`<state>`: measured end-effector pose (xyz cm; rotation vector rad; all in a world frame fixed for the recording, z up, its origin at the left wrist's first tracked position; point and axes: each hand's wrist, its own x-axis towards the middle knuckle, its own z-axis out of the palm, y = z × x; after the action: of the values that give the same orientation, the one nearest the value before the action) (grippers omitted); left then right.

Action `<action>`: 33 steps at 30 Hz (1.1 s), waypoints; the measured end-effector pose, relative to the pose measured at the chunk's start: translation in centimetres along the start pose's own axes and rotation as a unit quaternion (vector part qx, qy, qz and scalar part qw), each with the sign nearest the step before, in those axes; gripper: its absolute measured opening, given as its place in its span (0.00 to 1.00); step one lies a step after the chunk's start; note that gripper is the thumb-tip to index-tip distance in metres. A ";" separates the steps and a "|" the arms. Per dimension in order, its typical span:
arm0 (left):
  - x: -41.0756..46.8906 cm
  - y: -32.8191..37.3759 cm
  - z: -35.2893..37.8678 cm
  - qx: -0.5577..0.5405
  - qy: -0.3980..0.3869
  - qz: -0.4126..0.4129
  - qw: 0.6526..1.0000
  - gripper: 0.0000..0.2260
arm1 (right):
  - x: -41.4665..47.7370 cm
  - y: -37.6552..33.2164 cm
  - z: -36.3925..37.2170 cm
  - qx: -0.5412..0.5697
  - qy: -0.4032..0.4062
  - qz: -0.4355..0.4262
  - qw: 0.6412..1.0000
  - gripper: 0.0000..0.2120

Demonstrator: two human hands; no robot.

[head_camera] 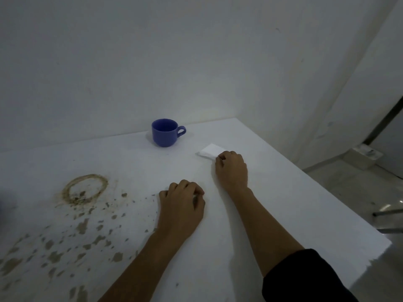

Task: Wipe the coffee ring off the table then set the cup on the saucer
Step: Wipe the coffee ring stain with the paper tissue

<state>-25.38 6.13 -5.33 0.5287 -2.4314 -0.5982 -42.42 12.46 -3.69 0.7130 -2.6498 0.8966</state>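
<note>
Hands [231, 168], tissue [210, 151], cup [165, 132], coffee ring [85, 189]

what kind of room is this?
Probably a bare indoor workroom or staging corner, not a lived-in kitchen: plain white walls, a white table pushed into the corner, and a bare grey floor with a small box.

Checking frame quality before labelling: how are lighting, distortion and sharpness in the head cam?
Head view: dim, bluish cast, corners darker; wide-angle bend on the white table edge and the wall; soft overall, yet the brown coffee ring, blue ceramic cup and folded white tissue under the right hand stay readable; left hand resting curled; no glare on the table.
</note>
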 end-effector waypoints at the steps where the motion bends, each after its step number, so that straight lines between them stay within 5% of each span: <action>1: 0.0 0.0 -0.5 -0.055 -0.009 -0.024 0.998 0.02 | -0.4 -0.3 -0.1 0.023 0.004 0.001 1.000 0.09; 4: -0.2 0.1 -2.9 -0.225 -0.002 -0.122 0.967 0.04 | -2.8 -2.2 -0.4 0.114 0.011 0.006 0.993 0.07; 8: -1.7 -1.3 -6.8 -0.273 0.019 -0.217 0.937 0.05 | -7.5 -7.3 0.1 0.190 -0.021 -0.045 0.980 0.05; 17: -7.6 -7.5 -17.8 -0.487 0.102 -0.434 0.751 0.16 | -17.5 -18.9 1.0 0.298 -0.109 -0.164 0.934 0.05; 20: -9.7 -8.9 -19.9 -0.520 0.098 -0.453 0.717 0.21 | -19.4 -20.1 1.5 0.298 -0.116 -0.227 0.920 0.04; 25: -11.4 -9.9 -20.4 -0.503 0.128 -0.396 0.758 0.09 | -20.5 -19.9 1.9 0.294 -0.122 -0.304 0.898 0.05; 29: -11.5 -9.6 -20.1 -0.471 0.146 -0.354 0.795 0.08 | -20.4 -19.3 1.4 0.318 -0.135 -0.275 0.897 0.09; 33: -12.4 -10.0 -19.3 -0.261 0.155 -0.184 0.935 0.07 | -20.3 -19.6 0.0 0.342 -0.192 -0.195 0.899 0.22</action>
<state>-1.88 -1.76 -1.71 0.7818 -1.7832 -1.1764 -14.94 6.39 -1.70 1.6620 -2.2924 1.7164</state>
